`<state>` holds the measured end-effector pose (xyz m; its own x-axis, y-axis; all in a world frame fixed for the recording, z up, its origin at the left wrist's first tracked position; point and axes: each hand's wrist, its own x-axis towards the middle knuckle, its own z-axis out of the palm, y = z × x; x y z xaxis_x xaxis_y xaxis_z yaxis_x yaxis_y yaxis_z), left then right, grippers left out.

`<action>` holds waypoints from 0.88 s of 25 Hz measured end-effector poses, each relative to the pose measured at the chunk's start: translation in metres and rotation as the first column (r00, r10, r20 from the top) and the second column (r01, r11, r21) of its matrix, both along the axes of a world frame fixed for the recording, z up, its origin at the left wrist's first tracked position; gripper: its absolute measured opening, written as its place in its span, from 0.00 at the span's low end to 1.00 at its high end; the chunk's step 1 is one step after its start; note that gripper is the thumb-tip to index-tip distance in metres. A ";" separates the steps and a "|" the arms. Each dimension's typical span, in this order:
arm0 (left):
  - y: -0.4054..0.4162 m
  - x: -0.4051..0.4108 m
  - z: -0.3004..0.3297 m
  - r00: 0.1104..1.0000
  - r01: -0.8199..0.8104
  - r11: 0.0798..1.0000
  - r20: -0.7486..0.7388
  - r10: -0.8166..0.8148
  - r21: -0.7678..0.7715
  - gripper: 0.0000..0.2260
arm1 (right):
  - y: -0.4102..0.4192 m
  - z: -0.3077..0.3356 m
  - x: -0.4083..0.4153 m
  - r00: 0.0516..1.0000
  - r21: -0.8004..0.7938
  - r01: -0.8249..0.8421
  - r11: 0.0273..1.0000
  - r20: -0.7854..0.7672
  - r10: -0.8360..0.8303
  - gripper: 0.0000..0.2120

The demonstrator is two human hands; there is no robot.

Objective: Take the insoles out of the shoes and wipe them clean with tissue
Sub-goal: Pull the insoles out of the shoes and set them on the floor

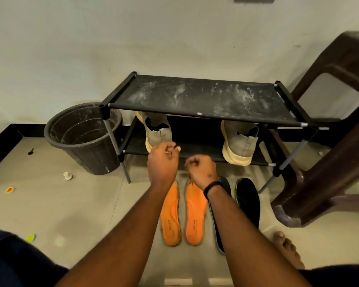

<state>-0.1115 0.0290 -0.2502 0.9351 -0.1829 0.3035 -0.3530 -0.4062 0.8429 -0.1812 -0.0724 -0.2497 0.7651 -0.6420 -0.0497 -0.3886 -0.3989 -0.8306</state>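
Orange insoles, the left orange insole (170, 216) and the right orange insole (195, 214), lay side by side on the tiled floor (81, 204) at lower centre of the frame, with two black insoles (248, 200) just to their right. Above them, both arms reached toward the black shoe rack (197, 96). The left hand (164, 160) had its fingers curled, close to the heel of the left grey shoe (157, 131) on the lower shelf; whether it touched, I could not tell. The right hand (201, 168) was a loose fist holding nothing. The right grey shoe (238, 143) stood further right. A dark bucket (83, 139) sat at centre left, a brown chair (330, 162) at right.
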 end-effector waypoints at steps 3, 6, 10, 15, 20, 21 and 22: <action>-0.017 0.004 0.045 0.984 0.164 0.986 0.063 -0.164 0.008 0.04 | 0.003 0.048 0.007 0.992 -0.078 0.035 0.996 0.128 -0.025 0.10; -0.032 -0.006 0.066 0.963 0.267 0.963 0.032 -0.268 0.037 0.05 | -0.008 0.088 0.002 0.971 -0.193 0.190 0.963 0.181 -0.155 0.07; -0.056 -0.043 0.073 0.895 0.445 0.880 -0.091 -0.436 0.165 0.03 | -0.033 0.135 -0.003 0.967 -0.295 0.218 0.930 0.194 -0.165 0.07; -0.091 -0.076 0.074 0.835 0.547 0.798 -0.242 -0.495 0.253 0.24 | -0.067 0.137 -0.019 0.971 -0.402 0.093 0.911 -0.164 -0.172 0.10; -0.131 -0.045 0.055 0.864 0.464 0.673 -0.125 -0.488 0.575 0.26 | -0.101 0.100 -0.038 0.928 -0.402 0.129 0.906 -0.274 -0.254 0.11; -0.134 -0.040 0.052 0.844 0.502 0.630 -0.176 -0.507 0.592 0.27 | -0.101 0.094 -0.038 0.928 -0.406 0.132 0.904 -0.270 -0.257 0.11; -0.136 -0.035 0.051 0.819 0.542 0.596 -0.213 -0.533 0.592 0.27 | -0.101 0.091 -0.036 0.929 -0.434 0.153 0.888 -0.243 -0.278 0.10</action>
<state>-0.1467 -0.1070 -0.1993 0.6094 -0.7896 -0.0718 -0.6679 -0.5600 0.4902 -0.2172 -0.1736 -0.1592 0.5962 -0.8013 0.0495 -0.7013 -0.5499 -0.4536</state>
